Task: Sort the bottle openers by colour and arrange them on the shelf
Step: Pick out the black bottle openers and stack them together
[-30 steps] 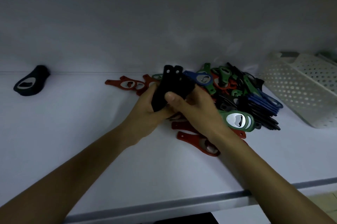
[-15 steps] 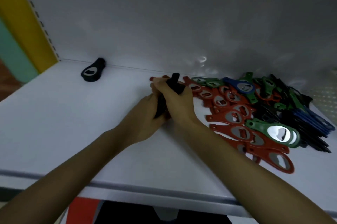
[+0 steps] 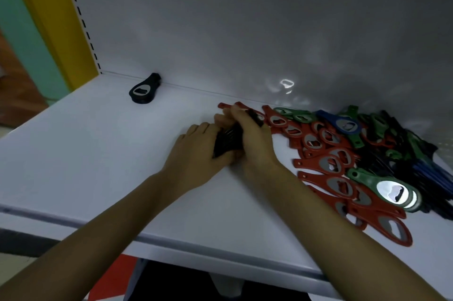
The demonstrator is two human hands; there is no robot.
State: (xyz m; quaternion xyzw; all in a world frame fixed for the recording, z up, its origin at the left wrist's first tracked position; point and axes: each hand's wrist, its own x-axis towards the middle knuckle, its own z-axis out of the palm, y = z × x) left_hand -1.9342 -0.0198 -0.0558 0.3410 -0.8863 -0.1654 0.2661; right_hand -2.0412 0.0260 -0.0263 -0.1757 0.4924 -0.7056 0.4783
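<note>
My left hand (image 3: 196, 151) and my right hand (image 3: 252, 138) together grip a bundle of black bottle openers (image 3: 228, 140), held low over the white shelf (image 3: 98, 153) near its middle. Most of the bundle is hidden between the palms. To the right lies a mixed pile: red openers (image 3: 328, 165), a green opener with a shiny metal head (image 3: 392, 190), a blue opener (image 3: 343, 124) and more dark and green ones behind. A single black opener (image 3: 143, 89) lies alone at the back left of the shelf.
The shelf's grey back wall (image 3: 245, 30) rises just behind the pile. A yellow perforated upright (image 3: 61, 18) bounds the shelf on the left. The shelf's front edge (image 3: 171, 241) runs under my forearms.
Both hands carried the black bundle leftward and down toward the shelf surface. My view swung left, so the white basket left the frame and the yellow upright came in.
</note>
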